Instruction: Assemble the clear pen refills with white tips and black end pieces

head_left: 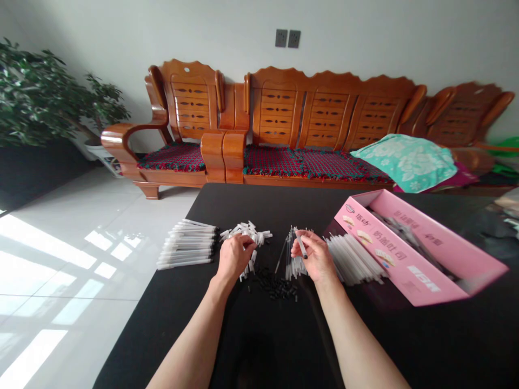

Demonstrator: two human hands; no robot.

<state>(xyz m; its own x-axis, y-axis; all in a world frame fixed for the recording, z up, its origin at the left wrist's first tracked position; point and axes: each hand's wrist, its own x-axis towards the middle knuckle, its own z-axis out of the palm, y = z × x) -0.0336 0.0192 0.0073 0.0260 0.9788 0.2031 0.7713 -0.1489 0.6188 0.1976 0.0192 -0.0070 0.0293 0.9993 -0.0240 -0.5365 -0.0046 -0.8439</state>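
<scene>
My right hand (317, 255) is closed around a pen (301, 246) with a pale barrel and a dark lower end, held tilted above the table. Below it lies a bunch of thin ink refills (288, 254) with dark shafts. My left hand (233, 258) reaches into a heap of white pen caps (259, 236), thumb and forefinger pinched together; what is between them is hidden. Small black plugs (278, 286) are scattered between my hands. Left of my left hand, finished-looking white pens with black ends (188, 246) lie in a row. Clear empty barrels (354, 258) are stacked beside my right hand.
A pink cardboard box (405, 259) stands on the right of the black table (259, 346), with grey pieces inside. Beyond the table's far edge is a wooden sofa (279, 113) with red cushions and a turquoise cloth (413, 159). Plants (48, 97) stand at left.
</scene>
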